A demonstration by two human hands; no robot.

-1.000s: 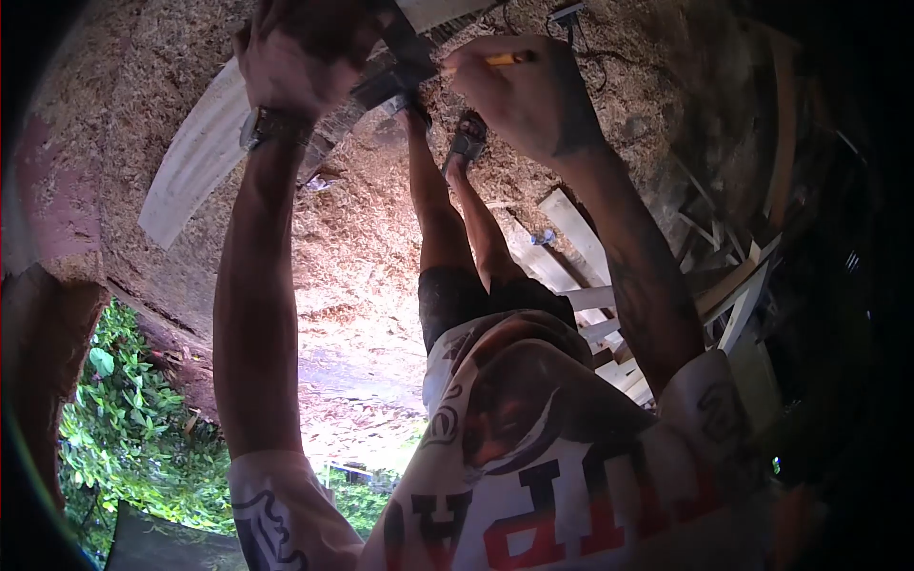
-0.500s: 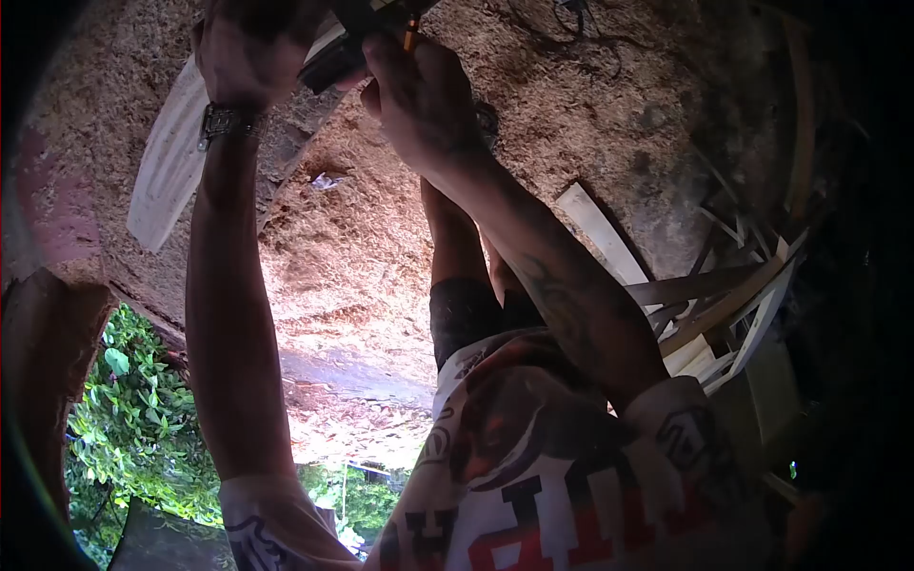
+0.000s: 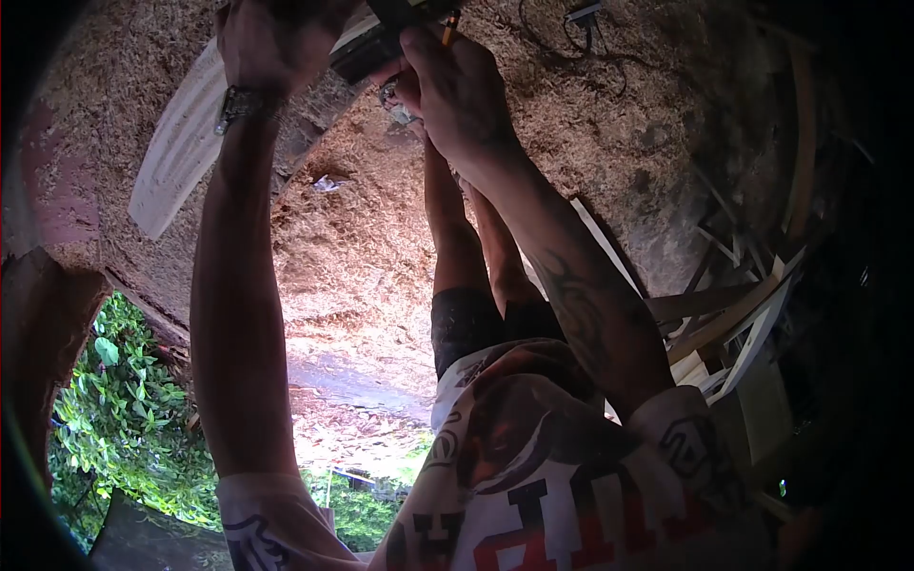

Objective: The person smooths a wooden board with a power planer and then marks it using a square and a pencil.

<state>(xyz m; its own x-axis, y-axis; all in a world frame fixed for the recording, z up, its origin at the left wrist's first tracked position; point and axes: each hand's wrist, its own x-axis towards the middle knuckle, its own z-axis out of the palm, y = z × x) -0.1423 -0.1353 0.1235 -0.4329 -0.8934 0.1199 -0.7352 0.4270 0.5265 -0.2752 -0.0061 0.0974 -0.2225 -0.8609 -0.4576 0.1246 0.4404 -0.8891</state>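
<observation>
My right hand [image 3: 466, 95] is closed near the top edge, with an orange pencil [image 3: 450, 27] sticking up from between its fingers. Its thumb lies against a dark, straight-edged tool [image 3: 367, 59], whose kind I cannot make out. My left hand [image 3: 281, 43] wears a metal watch [image 3: 245, 107] at the wrist. It is dark and slightly blurred, and its fingers are hidden or cut off at the frame's top. Beneath the left hand, a pale wooden plank [image 3: 181, 143] slants down to the left.
Shavings cover the ground [image 3: 352, 247]. Strips of wood [image 3: 733, 324] lie heaped on the right. A dark cable [image 3: 581, 29] is on the ground at the top. Green plants [image 3: 133, 409] show at lower left. My bare legs [image 3: 452, 219] are below the right hand.
Both hands and the dark tool have shifted slightly right in view. More of my legs shows below the right hand, and the plank's lower end sits a little higher.
</observation>
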